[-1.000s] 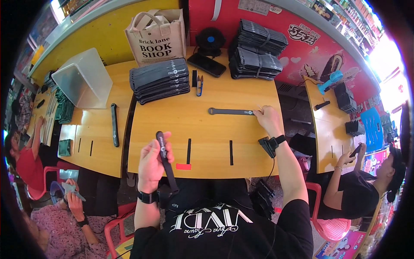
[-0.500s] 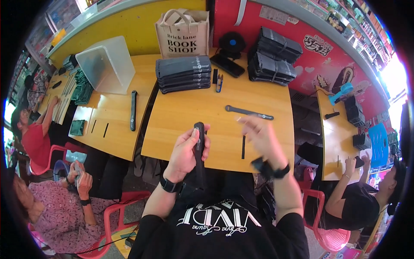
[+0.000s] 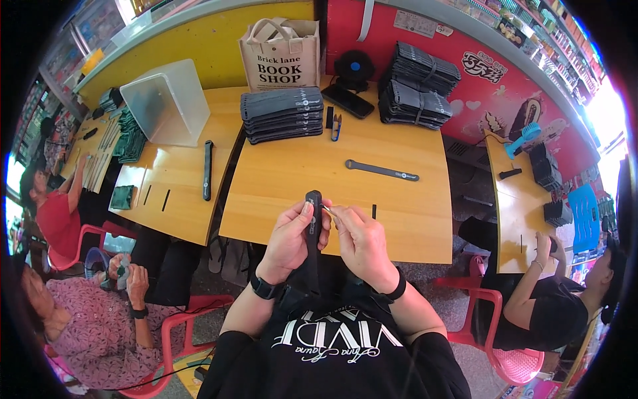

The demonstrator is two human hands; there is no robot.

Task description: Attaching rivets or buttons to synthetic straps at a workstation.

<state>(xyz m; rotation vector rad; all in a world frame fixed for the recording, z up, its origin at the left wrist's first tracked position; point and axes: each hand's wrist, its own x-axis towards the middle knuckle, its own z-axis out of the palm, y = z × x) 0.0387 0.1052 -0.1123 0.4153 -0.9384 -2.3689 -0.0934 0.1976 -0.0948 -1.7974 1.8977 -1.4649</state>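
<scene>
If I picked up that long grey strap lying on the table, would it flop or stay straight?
The grey strap looks thin and flat, so it would probably bend and droop. It seems light, and being flat it shouldn't roll. The similar black strap in the left hand hangs down limply.

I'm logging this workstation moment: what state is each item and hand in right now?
Left hand: closed around the dark strap, holding it upright.
Right hand: fingertips pinching a small piece at the strap's top.
Dark strap: held, off the table.
Grey strap: lying flat, untouched.
Strap stack: piled flat.
Bundled straps: banded, stacked.
Tote bag: upright.
Plastic bin: tipped on its side.
Phone: lying flat.
</scene>
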